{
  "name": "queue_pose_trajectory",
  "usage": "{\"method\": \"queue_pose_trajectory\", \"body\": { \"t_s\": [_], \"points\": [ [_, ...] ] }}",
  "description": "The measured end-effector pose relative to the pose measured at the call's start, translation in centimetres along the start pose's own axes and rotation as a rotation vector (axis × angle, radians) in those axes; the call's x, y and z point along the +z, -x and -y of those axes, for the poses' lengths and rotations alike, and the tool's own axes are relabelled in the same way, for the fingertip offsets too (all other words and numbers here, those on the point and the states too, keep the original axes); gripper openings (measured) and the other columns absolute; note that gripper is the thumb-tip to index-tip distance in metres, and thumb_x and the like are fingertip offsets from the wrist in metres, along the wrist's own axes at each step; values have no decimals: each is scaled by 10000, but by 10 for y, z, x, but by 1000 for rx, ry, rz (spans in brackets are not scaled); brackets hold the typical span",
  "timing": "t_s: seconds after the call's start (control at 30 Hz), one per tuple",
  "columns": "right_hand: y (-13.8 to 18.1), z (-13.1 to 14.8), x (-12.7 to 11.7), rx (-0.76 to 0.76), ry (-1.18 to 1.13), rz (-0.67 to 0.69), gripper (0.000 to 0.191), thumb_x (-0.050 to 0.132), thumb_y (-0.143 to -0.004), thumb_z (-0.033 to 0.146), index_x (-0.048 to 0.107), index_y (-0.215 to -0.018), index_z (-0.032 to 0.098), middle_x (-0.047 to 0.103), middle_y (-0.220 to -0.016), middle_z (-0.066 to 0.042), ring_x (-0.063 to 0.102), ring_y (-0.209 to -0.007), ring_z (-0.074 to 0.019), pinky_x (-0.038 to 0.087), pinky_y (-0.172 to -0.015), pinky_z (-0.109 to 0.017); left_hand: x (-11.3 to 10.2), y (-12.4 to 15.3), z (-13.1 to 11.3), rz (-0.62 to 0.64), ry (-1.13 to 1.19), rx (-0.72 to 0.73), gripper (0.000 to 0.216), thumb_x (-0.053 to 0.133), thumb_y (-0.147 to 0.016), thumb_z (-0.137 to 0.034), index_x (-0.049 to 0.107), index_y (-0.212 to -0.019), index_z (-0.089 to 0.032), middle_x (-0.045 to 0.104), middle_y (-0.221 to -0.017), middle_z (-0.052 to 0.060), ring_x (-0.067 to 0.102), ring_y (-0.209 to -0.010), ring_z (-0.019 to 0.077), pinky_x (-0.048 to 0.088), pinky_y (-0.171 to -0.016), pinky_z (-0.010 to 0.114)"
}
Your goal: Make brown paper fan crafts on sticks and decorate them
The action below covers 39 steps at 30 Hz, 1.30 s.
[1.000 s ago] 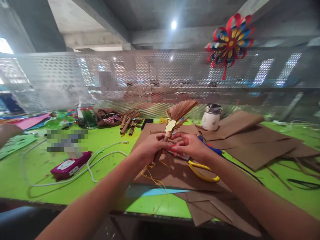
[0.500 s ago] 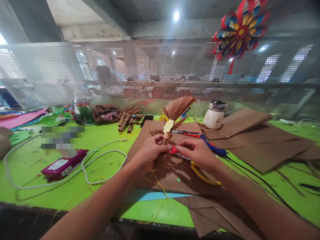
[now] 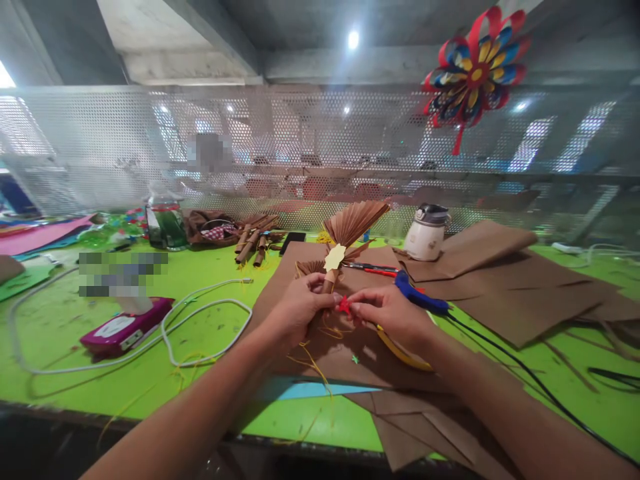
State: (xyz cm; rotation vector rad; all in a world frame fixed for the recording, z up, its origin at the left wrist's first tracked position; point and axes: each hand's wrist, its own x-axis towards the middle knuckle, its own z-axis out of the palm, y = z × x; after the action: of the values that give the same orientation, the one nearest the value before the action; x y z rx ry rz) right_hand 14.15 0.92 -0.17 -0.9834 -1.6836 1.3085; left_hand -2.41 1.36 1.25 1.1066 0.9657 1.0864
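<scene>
My left hand [image 3: 295, 308] is closed round the rolled brown stem [image 3: 329, 283] of a paper craft. Pleated brown paper fans [image 3: 354, 223] spread from that craft, and a pale yellow scalloped paper piece [image 3: 335, 257] sits at their base. Between the fingertips of my right hand [image 3: 395, 312] is a small red star [image 3: 345, 305], close beside the stem and my left fingertips. Just behind my right hand lies a blue-handled corded tool [image 3: 423, 295]. A yellow curved handle [image 3: 400, 350] shows partly beneath the same hand.
Brown paper sheets [image 3: 530, 293] cover the right side of the green table [image 3: 200, 393]. A white flask [image 3: 425, 233] stands behind. To the left are a purple power socket [image 3: 125, 327], a white cable [image 3: 167, 337] and several bundled paper rolls [image 3: 250, 247]. A flower ornament [image 3: 477, 73] hangs above.
The red star and my right fingers have shifted slightly left and down. The view has moved a little. Both hands keep their holds.
</scene>
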Motion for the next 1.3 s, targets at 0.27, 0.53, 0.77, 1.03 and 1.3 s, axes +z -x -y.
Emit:
{"method": "queue_pose_trajectory", "body": {
  "t_s": [0.27, 0.53, 0.77, 1.03, 1.3],
  "points": [
    [-2, -4, 4, -27, 31, -108, 202, 617, -712, 310, 659, -718, 112, 565, -567, -1, 468, -510, -88, 354, -499, -220, 1, 0, 3, 3, -10, 45, 412, 775, -522, -138, 558, -870, -114, 580, -566, -33, 485, -438, 46, 374, -421, 146],
    [1, -3, 5, -82, -6, -83, 228, 576, -752, 333, 657, -713, 123, 571, -610, -7, 471, -547, -92, 365, -533, -228, -1, -1, 4, -11, 17, 40, 316, 727, -577, -137, 574, -854, -125, 601, -609, -7, 507, -458, 60, 374, -430, 157],
    [-5, -10, 0, -103, 80, -178, 230, 594, -727, 355, 643, -711, 131, 554, -581, 7, 458, -537, -100, 341, -510, -230, -2, 2, 3, -13, 67, 99, 147, 629, -686, -223, 556, -777, -134, 610, -666, 13, 530, -513, 72, 389, -456, 162],
    [-3, -3, -3, -85, 57, -217, 284, 631, -684, 422, 639, -702, 139, 538, -540, 14, 441, -506, -103, 331, -499, -239, -2, -3, 7, -65, 53, 193, 226, 636, -725, -287, 509, -849, -147, 596, -655, 2, 537, -541, 72, 410, -515, 162],
    [-4, -2, -4, -132, -19, -267, 276, 663, -663, 411, 643, -706, 139, 544, -545, 19, 447, -519, -99, 346, -522, -244, 2, 0, 8, 33, 155, 158, 297, 669, -682, -240, 442, -867, -185, 588, -644, -25, 518, -482, 61, 354, -434, 137]
  ]
}}
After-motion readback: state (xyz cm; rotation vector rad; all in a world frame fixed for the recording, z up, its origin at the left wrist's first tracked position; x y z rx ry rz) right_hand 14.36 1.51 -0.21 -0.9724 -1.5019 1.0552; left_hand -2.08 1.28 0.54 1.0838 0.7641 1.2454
